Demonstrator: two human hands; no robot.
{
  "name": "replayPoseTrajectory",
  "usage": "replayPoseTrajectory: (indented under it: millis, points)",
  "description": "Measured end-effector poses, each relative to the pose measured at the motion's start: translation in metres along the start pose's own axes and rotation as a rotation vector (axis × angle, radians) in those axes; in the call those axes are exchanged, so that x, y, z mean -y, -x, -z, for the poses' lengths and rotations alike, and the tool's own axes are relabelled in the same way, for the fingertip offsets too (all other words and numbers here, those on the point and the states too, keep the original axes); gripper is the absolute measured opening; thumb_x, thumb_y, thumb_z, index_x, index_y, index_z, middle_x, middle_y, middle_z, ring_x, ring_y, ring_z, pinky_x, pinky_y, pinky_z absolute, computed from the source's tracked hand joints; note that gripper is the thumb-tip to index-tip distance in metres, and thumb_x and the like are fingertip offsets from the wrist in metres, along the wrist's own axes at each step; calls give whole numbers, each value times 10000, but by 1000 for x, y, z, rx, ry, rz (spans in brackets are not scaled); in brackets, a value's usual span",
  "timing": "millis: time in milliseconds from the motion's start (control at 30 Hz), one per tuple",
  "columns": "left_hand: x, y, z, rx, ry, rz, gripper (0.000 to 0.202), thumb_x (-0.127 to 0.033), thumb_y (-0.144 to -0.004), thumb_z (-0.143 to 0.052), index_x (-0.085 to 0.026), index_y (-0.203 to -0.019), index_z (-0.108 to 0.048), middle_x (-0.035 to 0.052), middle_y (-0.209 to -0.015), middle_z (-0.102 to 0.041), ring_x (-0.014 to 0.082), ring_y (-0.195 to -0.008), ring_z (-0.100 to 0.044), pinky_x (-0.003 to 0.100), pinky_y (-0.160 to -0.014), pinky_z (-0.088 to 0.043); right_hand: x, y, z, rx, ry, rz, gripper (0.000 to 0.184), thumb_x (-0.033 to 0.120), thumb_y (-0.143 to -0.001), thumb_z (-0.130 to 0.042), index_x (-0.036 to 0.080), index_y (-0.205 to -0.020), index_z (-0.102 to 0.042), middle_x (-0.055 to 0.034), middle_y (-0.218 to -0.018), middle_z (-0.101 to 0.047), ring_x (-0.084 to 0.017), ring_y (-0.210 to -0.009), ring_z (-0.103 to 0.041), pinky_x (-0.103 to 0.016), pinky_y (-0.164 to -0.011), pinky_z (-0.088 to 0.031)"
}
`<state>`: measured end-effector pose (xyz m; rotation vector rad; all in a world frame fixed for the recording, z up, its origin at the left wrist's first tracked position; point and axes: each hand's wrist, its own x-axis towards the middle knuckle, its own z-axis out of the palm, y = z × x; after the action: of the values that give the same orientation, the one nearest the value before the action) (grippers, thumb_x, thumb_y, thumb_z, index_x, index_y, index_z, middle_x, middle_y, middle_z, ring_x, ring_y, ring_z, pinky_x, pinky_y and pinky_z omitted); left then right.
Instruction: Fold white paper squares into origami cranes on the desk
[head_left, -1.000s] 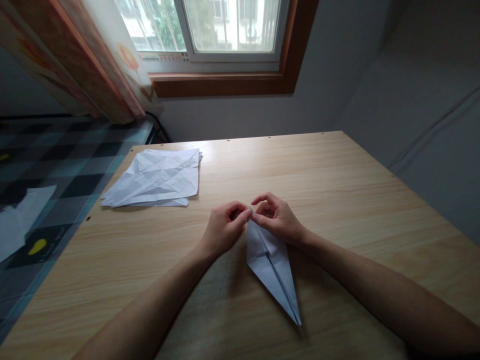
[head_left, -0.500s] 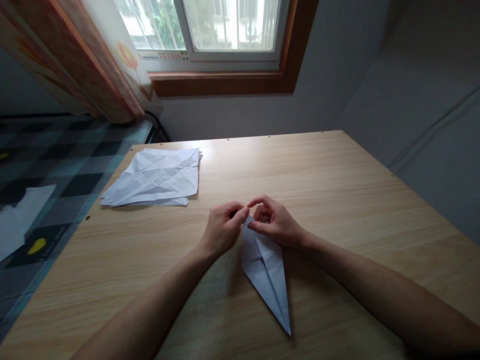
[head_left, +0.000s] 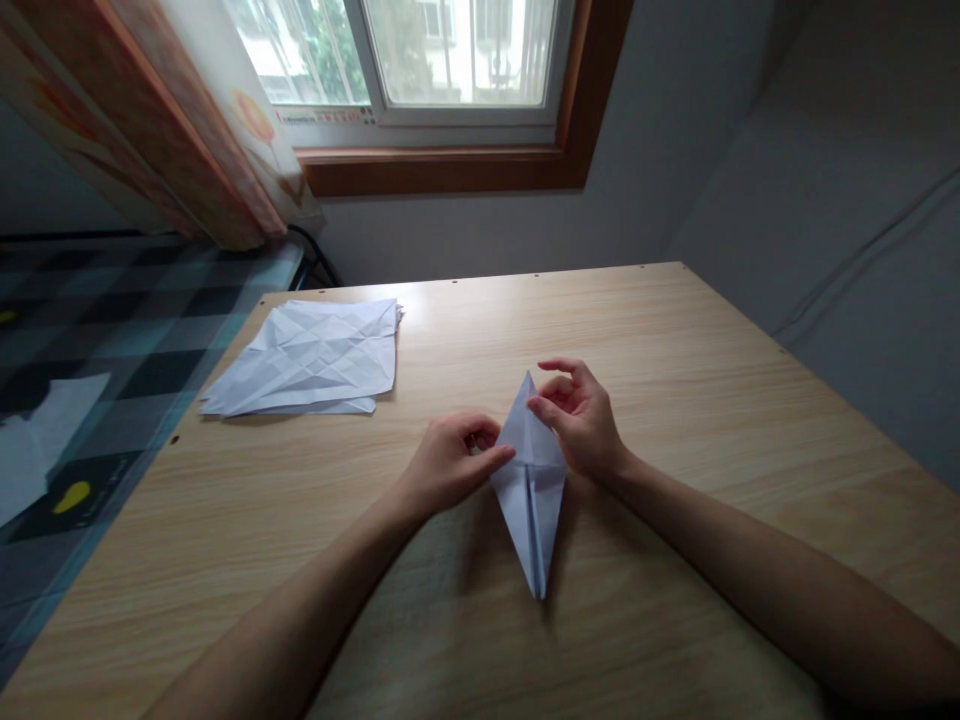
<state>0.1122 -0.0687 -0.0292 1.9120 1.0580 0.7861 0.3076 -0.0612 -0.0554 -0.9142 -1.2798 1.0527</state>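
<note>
A white sheet of paper folded into a long diamond [head_left: 529, 485] is between my hands over the wooden table [head_left: 300, 560]. One point of it aims away from me; the other, split by a slit down the middle, aims toward me. My left hand [head_left: 457, 460] pinches the diamond's left corner, thumb on top and fingers underneath. On the upper right edge, my right hand [head_left: 585, 415] grips the paper between thumb and curled fingers, with the index finger raised near the far tip.
A pile of creased white paper sheets [head_left: 322, 350] lies at the table's back left. Left of the table is a checked cloth [head_left: 217, 295] with more white paper [head_left: 60, 430] on it. Behind stand a window [head_left: 457, 60] and a curtain [head_left: 172, 120].
The folded paper has turned upright, and its far tip now shows. My right hand has moved up and right along its edge; my left hand has shifted down to the side corner.
</note>
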Motion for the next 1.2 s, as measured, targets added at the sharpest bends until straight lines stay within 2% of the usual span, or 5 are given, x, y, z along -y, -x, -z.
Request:
replayPoseTrajectory:
  millis: [167, 267, 433, 600, 1200]
  points:
    - [13, -4, 9, -291, -44, 0, 152, -277, -793, -662, -149, -712, -673, 2, -629, -618, 100, -556, -505, 216, -518, -392, 1, -3, 16, 202, 237, 63, 675, 359, -668, -832, 248, -1246, -501, -17, -930, -659, -157, -788, -605, -294, -701, -484]
    - [20, -6, 14, -357, -90, -35, 120, -252, -789, -669, -158, -714, -673, -6, -627, -621, 96, -545, -506, 217, -516, -399, 5, -3, 17, 292, 469, 135, 465, 275, -729, -778, 218, -1155, -602, -49, -973, -672, -186, -874, -615, -310, -737, -486]
    - [21, -4, 20, -134, -260, -245, 119, -140, -793, -602, -181, -774, -712, 23, -741, -674, 123, -664, -576, 231, -595, -462, 8, -1, 15, 316, 692, 303, 169, 128, -840, -598, 195, -968, -686, -52, -868, -692, -186, -832, -614, -320, -765, -497]
    - [17, -3, 27, 78, -381, -425, 323, -25, -710, -493, -202, -835, -732, 36, -883, -705, 166, -823, -591, 313, -782, -500, 3, 0, 19, 481, 748, 474, 304, 7, -814, -483, 199, -829, -718, -47, -899, -735, -182, -855, -626, -325, -813, -511]
    - [-5, 16, 10, 111, -1066, -592, 454, -528, -925, -457, -150, -762, -648, 92, -772, -664, 214, -712, -608, 356, -659, -399, 43, 40, -9, 649, 1366, 363, 247, 290, -914, -553, 82, -1002, -654, -242, -1093, -681, -343, -1003, -643, -445, -819, -520]
